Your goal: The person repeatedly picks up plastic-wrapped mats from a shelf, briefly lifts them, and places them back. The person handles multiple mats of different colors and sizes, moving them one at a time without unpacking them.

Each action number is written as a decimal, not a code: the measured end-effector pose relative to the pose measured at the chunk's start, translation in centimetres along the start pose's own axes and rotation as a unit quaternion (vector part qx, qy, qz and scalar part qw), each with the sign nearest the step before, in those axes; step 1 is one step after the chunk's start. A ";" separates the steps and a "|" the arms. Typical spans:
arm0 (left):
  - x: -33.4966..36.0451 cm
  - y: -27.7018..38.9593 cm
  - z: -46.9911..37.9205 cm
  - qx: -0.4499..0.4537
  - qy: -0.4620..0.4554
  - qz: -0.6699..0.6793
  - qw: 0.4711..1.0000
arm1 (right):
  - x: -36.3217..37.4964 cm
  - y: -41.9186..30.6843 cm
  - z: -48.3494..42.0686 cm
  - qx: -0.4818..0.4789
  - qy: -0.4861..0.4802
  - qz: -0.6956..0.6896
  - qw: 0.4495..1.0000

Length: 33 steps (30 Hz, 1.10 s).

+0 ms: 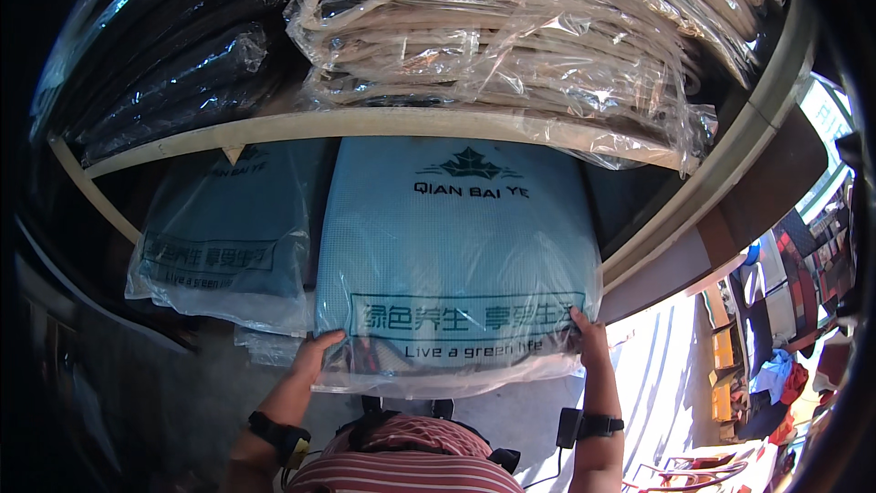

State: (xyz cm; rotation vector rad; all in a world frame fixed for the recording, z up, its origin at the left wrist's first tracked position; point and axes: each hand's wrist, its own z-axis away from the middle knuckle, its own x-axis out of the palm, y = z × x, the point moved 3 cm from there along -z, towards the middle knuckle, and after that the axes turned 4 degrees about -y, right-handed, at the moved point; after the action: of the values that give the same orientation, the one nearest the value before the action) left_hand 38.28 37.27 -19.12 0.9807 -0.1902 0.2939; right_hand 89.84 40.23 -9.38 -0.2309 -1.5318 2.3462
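Observation:
A large pale blue printed plastic package (458, 246), with a clear outer bag, lies partly under the upper shelf and sticks out towards me. My left hand (325, 349) grips its near left corner, the thumb on top. At the near right corner, my right hand (588, 335) holds the package's edge the same way. The fingers beneath are hidden. A similar blue package (215, 239) rests to the left, beside the held one, with its clear bag hanging over at the front.
Above runs a pale shelf edge (410, 122) bearing folded beige items (493, 34) in clear plastic and dark wrapped items (178, 89). A pale upright post (718, 171) stands right. Clothing (773, 376) and other goods lie at the far right.

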 end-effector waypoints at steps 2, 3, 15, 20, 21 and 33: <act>0.8 0.7 2.0 0.004 0.002 -0.012 1.000 | 0.1 -0.1 1.7 -0.021 -0.002 -0.022 1.000; 0.0 -0.1 2.9 -0.019 -0.009 0.024 0.999 | 0.2 0.3 2.9 -0.038 -0.003 -0.045 0.998; -2.1 -4.3 8.2 -0.116 0.047 0.140 0.982 | -6.3 10.3 3.4 0.076 -0.186 -0.084 0.976; -0.3 -0.4 2.6 -0.030 0.004 0.102 0.994 | -4.7 9.5 -1.6 0.124 -0.173 -0.122 0.969; 0.1 0.1 1.9 -0.022 -0.005 0.110 0.994 | -4.2 9.3 -1.7 0.116 -0.170 -0.123 0.971; -1.9 1.0 0.9 -0.066 -0.083 0.103 0.989 | -1.4 11.3 5.4 0.037 -0.070 -0.142 0.987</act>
State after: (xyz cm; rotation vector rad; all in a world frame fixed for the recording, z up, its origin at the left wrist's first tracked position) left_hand 36.13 36.70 -18.37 0.8555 -0.4593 0.3832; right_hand 87.38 31.00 -17.53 0.1640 -1.4272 2.2249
